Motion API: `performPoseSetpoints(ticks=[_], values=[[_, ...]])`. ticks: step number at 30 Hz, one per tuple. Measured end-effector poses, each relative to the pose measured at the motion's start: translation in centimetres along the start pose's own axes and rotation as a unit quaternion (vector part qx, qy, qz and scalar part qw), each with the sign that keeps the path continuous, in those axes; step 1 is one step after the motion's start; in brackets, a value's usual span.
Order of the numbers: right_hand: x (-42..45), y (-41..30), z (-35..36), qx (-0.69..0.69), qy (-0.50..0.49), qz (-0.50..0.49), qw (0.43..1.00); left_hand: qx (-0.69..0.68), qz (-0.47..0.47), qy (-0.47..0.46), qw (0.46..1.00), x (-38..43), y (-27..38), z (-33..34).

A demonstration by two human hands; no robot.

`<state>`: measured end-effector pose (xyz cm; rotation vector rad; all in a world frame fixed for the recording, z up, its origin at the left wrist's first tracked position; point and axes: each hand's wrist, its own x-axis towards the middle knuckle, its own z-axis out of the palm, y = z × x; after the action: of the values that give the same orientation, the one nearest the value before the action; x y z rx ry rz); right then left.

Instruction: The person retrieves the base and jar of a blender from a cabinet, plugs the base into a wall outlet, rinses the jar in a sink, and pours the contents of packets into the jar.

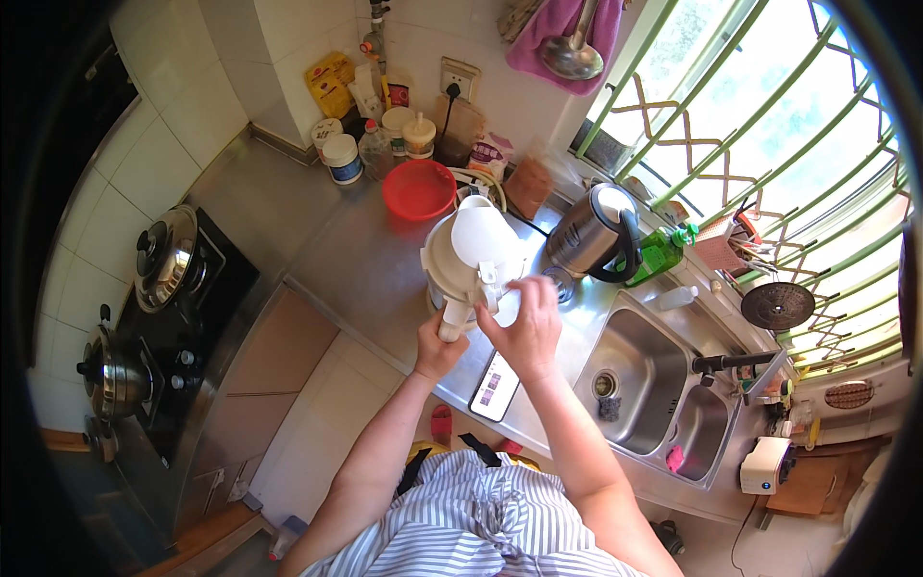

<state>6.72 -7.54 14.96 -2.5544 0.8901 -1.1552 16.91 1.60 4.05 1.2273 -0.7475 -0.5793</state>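
A white and beige kitchen appliance (438,256) with a jug-like body stands before me on the steel counter, its handle towards me. A pale spout-shaped top part (483,231) rises from it. My left hand (438,350) is wrapped round the beige handle (456,317). At the appliance's right side is my right hand (528,328), thumb by a small latch or knob (490,294) and fingers curved and blurred. Whether it grips that part is not clear. Below the hands, a phone (495,387) with a lit screen lies near the counter's edge.
Behind the appliance sits a red plastic bowl (420,189). To the right are a steel electric kettle (588,227), a green soap bottle (656,254) and a double sink (634,353). Jars (342,159) line the back wall. Lidded pots (166,260) stand on the hob at left.
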Motion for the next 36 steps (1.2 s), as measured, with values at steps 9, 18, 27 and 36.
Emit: performPoseSetpoints(ticks=[9, 18, 27, 36], values=[[6.3, -0.9, -6.1, 0.147, 0.091, 0.128, 0.977, -0.018, -0.022, 0.009, 1.000, -0.3, -0.9, 0.1], [-11.5, 8.4, -9.4, 0.464, 0.033, 0.504, 0.727, 0.013, -0.193, -0.086, 0.977, 0.3, 3.7, -1.0], [-21.4, 13.2, -3.9, 0.607, 0.106, 0.683, 0.393, -0.008, -0.375, -0.131, 0.918, 2.4, 5.3, -2.3], [-22.7, 16.0, 0.6, 0.682, 0.031, 0.691, 0.236, -0.031, -0.320, -0.130, 0.938, 2.2, 5.5, -1.6]])
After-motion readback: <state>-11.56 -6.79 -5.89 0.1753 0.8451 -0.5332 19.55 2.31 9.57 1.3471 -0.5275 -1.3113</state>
